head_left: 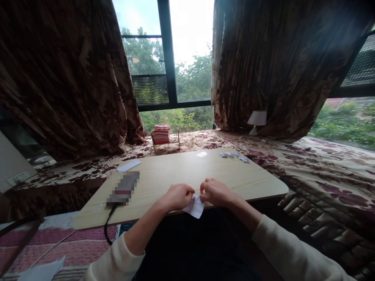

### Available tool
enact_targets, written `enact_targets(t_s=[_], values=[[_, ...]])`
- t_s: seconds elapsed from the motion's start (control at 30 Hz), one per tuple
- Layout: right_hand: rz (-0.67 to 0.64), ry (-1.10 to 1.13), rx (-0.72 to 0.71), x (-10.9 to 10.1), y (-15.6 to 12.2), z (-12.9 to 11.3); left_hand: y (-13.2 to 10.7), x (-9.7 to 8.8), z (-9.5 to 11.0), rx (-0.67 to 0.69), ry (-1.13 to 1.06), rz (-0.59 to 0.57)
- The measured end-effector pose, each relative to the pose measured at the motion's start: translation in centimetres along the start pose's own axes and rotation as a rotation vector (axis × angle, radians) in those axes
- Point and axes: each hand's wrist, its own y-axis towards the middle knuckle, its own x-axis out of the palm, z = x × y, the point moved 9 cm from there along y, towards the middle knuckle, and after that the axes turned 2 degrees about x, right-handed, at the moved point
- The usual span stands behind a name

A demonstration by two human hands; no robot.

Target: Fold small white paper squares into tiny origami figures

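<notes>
My left hand (177, 197) and my right hand (216, 192) rest side by side at the near edge of a light wooden table (181, 171). Both have their fingers curled and pinch a small piece of white paper (195, 207) between them. The paper hangs a little over the table's front edge. Cream sleeves cover both forearms.
A blurred-out flat object with a black strap (123, 188) lies on the table's left. A white slip (129, 165), a small white scrap (202, 154) and crumpled paper bits (234, 155) lie at the far edge. Behind are a tiny chair with striped cushions (164, 136), a small lamp (257, 120), curtains and a window.
</notes>
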Motion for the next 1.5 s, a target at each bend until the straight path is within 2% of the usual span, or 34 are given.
enact_targets(t_s=[0.13,0.3,0.53,0.73,0.83,0.9,1.03,1.13,1.27,1.5], values=[[-0.039,0.008,-0.005,0.0,0.1,0.2,1.3,0.4,-1.5,-0.046,-0.163,-0.047],[-0.056,0.073,-0.006,0.2,0.8,0.7,1.2,0.7,-2.9,-0.088,-0.304,-0.069],[-0.04,0.332,-0.064,0.9,1.4,1.1,1.1,0.5,-3.6,-0.135,-0.498,-0.052],[0.1,0.695,-0.149,-1.8,1.9,0.4,0.3,-0.1,-2.8,-0.137,-0.752,-0.039],[0.204,0.845,-0.135,-2.9,2.5,0.8,0.2,-0.1,-2.9,-0.136,-0.883,0.047],[0.272,0.932,-0.103,-2.7,2.9,1.3,0.3,-0.1,-3.5,-0.152,-0.95,0.171],[0.373,1.054,-0.019,-0.9,3.2,2.3,0.1,0.2,-5.6,-0.233,-1.035,0.47],[0.398,1.095,-0.007,0.5,3.2,2.2,-0.2,0.7,-6.6,-0.276,-1.067,0.6],[0.378,1.128,-0.008,1.3,3.5,1.7,-0.4,1.0,-7.1,-0.296,-1.079,0.651],[0.378,1.146,-0.034,1.3,3.8,1.3,-0.2,1.1,-6.7,-0.268,-1.051,0.618]])
